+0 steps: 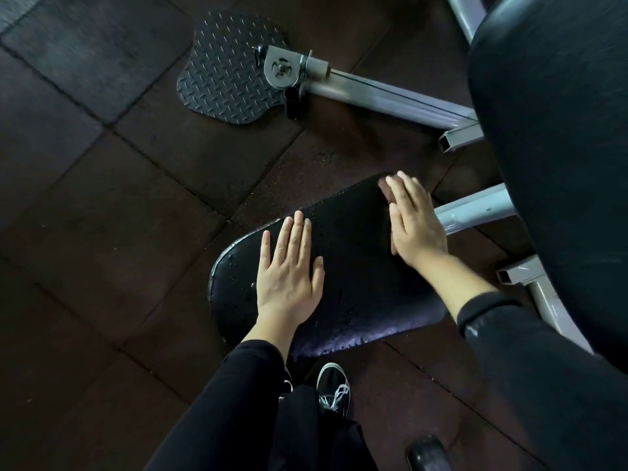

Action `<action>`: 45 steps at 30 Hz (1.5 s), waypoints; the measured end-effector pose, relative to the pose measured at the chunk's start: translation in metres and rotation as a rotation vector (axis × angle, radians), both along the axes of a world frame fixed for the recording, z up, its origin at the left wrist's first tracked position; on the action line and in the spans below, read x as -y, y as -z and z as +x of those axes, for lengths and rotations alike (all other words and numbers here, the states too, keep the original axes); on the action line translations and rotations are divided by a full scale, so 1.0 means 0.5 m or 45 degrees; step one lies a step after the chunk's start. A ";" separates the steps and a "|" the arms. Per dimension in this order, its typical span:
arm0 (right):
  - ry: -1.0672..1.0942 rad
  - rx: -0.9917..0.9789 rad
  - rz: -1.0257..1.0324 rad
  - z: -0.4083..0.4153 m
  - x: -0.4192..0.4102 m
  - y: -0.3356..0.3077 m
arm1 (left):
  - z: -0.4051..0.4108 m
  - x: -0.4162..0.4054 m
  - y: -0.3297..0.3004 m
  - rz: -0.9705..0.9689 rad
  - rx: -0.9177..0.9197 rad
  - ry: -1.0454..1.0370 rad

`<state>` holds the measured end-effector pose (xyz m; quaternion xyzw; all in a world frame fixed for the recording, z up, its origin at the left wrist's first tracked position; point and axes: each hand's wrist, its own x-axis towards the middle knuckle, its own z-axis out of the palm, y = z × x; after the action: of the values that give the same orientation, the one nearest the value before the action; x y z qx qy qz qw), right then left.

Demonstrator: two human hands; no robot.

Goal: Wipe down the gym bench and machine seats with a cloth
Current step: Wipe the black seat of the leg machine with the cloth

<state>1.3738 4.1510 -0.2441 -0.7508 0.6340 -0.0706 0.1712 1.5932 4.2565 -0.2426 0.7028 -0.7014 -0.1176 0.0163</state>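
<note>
A black cloth (353, 232) lies spread over the far part of a black padded machine seat (339, 321), whose near part glistens with water drops. My left hand (289, 266) rests flat on the cloth's left side, fingers straight. My right hand (413, 222) lies flat with straight fingers on the cloth's far right corner and looks slightly blurred. A large black back pad (557, 164) rises at the right.
Grey metal frame tubes (384, 96) run across the dark rubber floor tiles. A black diamond-plate footplate (227, 66) lies at the far centre. My black shoe with white laces (334, 389) stands below the seat. A dark rounded object (428, 453) sits at the bottom edge.
</note>
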 end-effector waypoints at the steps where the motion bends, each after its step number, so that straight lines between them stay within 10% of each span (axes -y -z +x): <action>1: 0.024 -0.019 -0.012 -0.003 -0.030 0.000 | -0.001 0.000 0.000 -0.004 0.003 0.002; 31: -0.293 -0.242 0.099 0.165 -0.010 -0.018 | -0.001 0.007 0.001 0.009 0.004 0.016; 45: 0.169 -0.155 -0.023 0.032 -0.153 -0.011 | 0.014 -0.002 -0.012 0.034 -0.085 0.071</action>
<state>1.3899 4.2273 -0.2389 -0.7117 0.6908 -0.0418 0.1205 1.6000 4.2573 -0.2368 0.6788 -0.7182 -0.1508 0.0271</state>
